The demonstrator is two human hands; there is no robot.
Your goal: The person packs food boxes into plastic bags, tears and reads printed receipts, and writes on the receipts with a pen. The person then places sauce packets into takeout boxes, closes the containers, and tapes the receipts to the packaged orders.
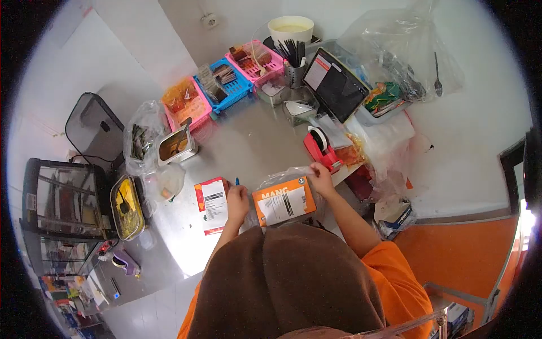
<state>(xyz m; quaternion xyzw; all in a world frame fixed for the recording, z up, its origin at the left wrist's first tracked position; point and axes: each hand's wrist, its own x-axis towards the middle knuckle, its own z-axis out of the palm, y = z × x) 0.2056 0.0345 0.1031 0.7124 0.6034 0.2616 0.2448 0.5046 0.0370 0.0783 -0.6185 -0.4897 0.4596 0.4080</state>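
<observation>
An orange box [283, 201] with a white printed label lies at the table's near edge, on or in a clear plastic bag [282, 175]. My right hand [322, 179] pinches the bag's upper right corner, just beside the red tape dispenser [322, 149]. At the box's left side is my left hand [237, 201], its fingers closed near the bag; what they grip is too small to make out. A blue pen tip [237, 181] shows above that hand. Left of it lies a red and white box [213, 205] with a printed label.
Pink and blue baskets [231, 85] line the table's back edge. A tablet [336, 84] stands at the back right beside a cup of black utensils [294, 74]. Metal food trays [177, 146] are on the left, near a glass-fronted cabinet [68, 203]. Plastic bags hang over the right side.
</observation>
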